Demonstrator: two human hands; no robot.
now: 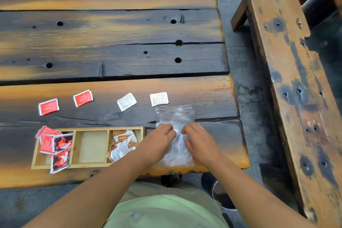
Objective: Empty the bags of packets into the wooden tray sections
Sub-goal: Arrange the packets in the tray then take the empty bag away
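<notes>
Bags (175,116), clear with red zip strips at the far end, are laid flat in a stack on the table (111,46), just right of the tray (88,165); how many are stacked cannot be told. No packets can be made out inside them. The plastic is pressed down by both hands: the left hand (157,144) is set on the stack's left side and the right hand (200,143) on its right side, with the fingers of each grip curled and pushed onto the plastic, their tips close together over the middle.

Three sections are seen in the tray. The section farthest from the bags is heaped with red packets (55,146), some spilling over the rim. The middle section is bare wood. The section nearest the bags is filled with white and orange packets (123,144).

Beyond the tray, four loose packets are spread in a row on the table: two red ones (49,107) (83,98) and two white ones (127,102) (159,99), the last touching the far edge of the bags.

The table is made of heavy dark planks, worn to orange in streaks and marked with holes and cracks. A bench (288,72) of similar wood is set to the right, well apart from the tray, over a grey floor (246,89).
</notes>
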